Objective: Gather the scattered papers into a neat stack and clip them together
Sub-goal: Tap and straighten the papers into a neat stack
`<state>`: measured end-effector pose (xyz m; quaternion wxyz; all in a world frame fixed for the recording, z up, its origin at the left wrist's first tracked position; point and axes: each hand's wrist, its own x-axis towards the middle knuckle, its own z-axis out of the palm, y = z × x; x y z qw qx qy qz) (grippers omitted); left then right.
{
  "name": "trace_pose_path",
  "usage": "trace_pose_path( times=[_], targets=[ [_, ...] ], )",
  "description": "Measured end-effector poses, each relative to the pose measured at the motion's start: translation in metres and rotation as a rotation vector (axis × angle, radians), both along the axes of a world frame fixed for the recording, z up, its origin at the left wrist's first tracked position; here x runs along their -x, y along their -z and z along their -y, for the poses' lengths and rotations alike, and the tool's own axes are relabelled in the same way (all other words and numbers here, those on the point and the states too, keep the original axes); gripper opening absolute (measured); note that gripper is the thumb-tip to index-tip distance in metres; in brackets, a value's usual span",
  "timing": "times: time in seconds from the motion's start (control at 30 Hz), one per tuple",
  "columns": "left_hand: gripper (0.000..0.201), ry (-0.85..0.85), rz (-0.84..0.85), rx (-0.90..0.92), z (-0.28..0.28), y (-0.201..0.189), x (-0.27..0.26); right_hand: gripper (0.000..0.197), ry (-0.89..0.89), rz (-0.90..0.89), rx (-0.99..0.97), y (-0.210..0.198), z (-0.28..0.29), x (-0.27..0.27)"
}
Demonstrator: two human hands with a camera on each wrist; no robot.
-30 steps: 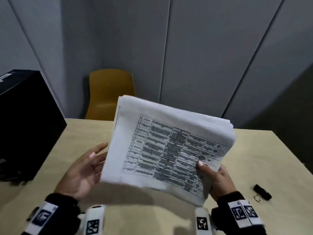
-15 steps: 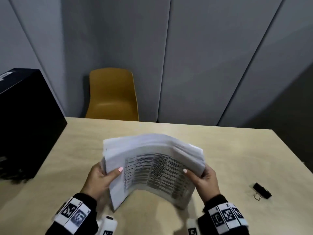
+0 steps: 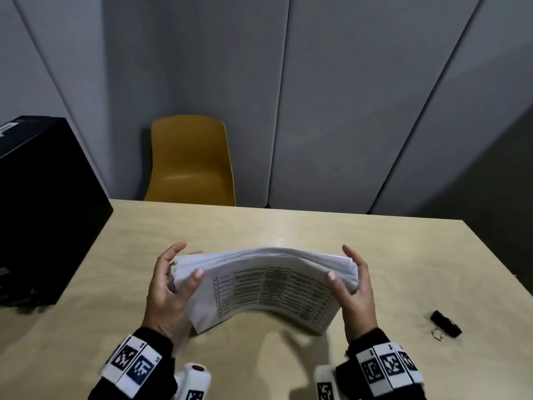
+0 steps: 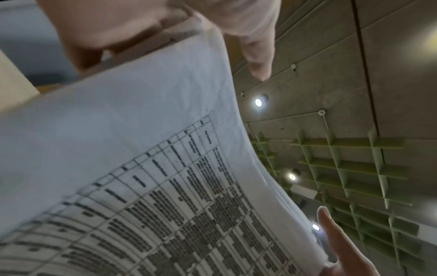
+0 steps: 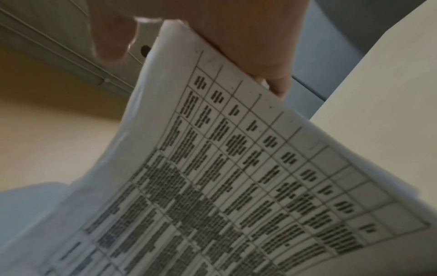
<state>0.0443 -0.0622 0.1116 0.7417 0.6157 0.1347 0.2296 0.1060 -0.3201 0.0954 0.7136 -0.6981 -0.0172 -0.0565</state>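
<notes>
**Paper stack: handling**

The left hand (image 3: 168, 287) grips the left edge of the paper stack (image 3: 268, 287), thumb on top. The stack stands on the table (image 3: 403, 269), bowed, limp, apt to fan. The right hand (image 3: 353, 290) grips the right edge. The binder clip (image 3: 445, 327) lies well apart.

Pale wooden table (image 3: 375, 255) with black box (image 3: 43, 212) left, binder clip (image 3: 445, 327) right

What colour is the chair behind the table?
Mustard yellow chair, seen best in the head view.
</notes>
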Motion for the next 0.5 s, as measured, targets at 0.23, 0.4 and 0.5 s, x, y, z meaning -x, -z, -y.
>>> trace_pose_path(
  times=[0.23, 0.4, 0.5],
  targets=[
    [0.031, -0.285, -0.069, 0.084, 0.011, -0.004, -0.019, 0.056, 0.313, -0.091, -0.162, -0.016, -0.024, -0.017],
    [0.024, -0.379, -0.081, 0.038, 0.009, 0.002, -0.026, 0.014, 0.358, -0.113, -0.230, -0.018, -0.022, -0.020],
    [0.017, -0.391, -0.052, 0.051, 0.009, 0.004, -0.027, 0.007, 0.330, -0.054, -0.267, -0.021, -0.022, -0.016]
  ],
)
